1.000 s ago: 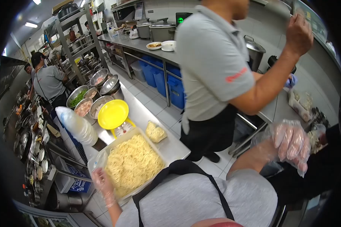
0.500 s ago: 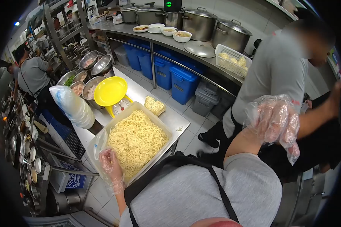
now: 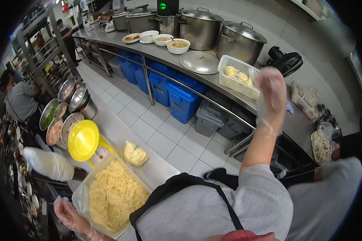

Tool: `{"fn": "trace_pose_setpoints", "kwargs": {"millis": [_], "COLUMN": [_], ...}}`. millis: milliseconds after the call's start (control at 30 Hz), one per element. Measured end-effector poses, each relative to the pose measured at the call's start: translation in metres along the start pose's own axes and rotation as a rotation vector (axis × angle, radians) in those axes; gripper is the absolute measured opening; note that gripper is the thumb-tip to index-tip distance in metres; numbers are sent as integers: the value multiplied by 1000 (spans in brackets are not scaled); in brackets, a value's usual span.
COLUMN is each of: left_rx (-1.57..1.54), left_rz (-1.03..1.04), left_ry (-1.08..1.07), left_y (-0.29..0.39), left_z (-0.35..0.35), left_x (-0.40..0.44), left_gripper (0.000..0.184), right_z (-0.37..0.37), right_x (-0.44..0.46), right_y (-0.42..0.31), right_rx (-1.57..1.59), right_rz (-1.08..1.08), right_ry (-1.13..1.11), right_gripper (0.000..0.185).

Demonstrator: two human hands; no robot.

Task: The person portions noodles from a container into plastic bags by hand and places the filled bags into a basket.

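My left hand [image 3: 70, 216], in a clear plastic glove, is beside the near left side of a tub [image 3: 81, 197] of yellow noodles [image 3: 116, 195]; its fingers are curled, and whether they hold anything is unclear. My right hand [image 3: 272, 90], gloved too, is raised at the right, in front of a white basket [image 3: 239, 90] with noodle portions. Its fingers are bunched and blurred. A bag of noodles [image 3: 135, 154] lies beyond the tub. Next to it stands a scale [image 3: 102, 154] with a yellow dish [image 3: 83, 140].
Large lidded pots [image 3: 241, 42], bowls of food [image 3: 178, 46] and a loose lid [image 3: 199, 62] stand on the back counter [image 3: 157, 54]. Below are blue bins [image 3: 185, 102]. A co-worker's sleeve [image 3: 330, 197] is at the lower right; another person [image 3: 20, 96] stands far left.
The view has swung right. My right hand has risen toward the basket. My left hand has moved from the tub's edge to outside it. The near co-worker has shifted to the lower right.
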State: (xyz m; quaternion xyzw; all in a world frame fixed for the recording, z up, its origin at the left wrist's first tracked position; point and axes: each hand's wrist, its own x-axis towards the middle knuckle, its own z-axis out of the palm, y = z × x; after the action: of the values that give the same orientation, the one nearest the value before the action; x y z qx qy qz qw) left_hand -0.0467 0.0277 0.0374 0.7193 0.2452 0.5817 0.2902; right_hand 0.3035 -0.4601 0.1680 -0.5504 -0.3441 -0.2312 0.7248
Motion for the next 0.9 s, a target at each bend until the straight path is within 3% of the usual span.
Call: {"fn": "trace_pose_setpoints", "kwargs": {"millis": [67,100,200,233,300,400,433,567,633,767,900], "left_rx": [58,113,300,301,387,435,450,457,444,383,372], "left_rz": [37,72,100,118,191,257,267,333,208,295,290], "left_ry": [-67,-117,-320,-393,-432,-483,-497,-503,-523,-594,-623], "left_y": [22,33,84,95,116,124,126,129,124,125,127], "left_z": [34,51,106,124,151,168,174,196,209,237,251], "left_x": [3,4,-7,-10,-13,-12,-12,-15,-18,-17,-20], "left_gripper": [19,20,18,19,19,19,19,14,15,13,13], "right_z": [-54,-98,-182,-184,-193,-289,-285,-265,-259,-273,-337], "right_x": [51,69,102,97,90,72,71,79,95,105,137], "right_y": [65,111,229,246,275,399,407,391,364,312,256], "right_rx": [-135,-323,-1152,-1139,-1692,-1621,-1603,-1495,-1477,-1160,-1279], "right_rz": [243,264,645,661,722,847,867,558,464,633,580], "right_ry": [191,112,-137,-139,-516,-554,-559,-897,-968,-264,-108], "right_gripper": [17,14,30,30,24,28,28,25,24,22,21]}}
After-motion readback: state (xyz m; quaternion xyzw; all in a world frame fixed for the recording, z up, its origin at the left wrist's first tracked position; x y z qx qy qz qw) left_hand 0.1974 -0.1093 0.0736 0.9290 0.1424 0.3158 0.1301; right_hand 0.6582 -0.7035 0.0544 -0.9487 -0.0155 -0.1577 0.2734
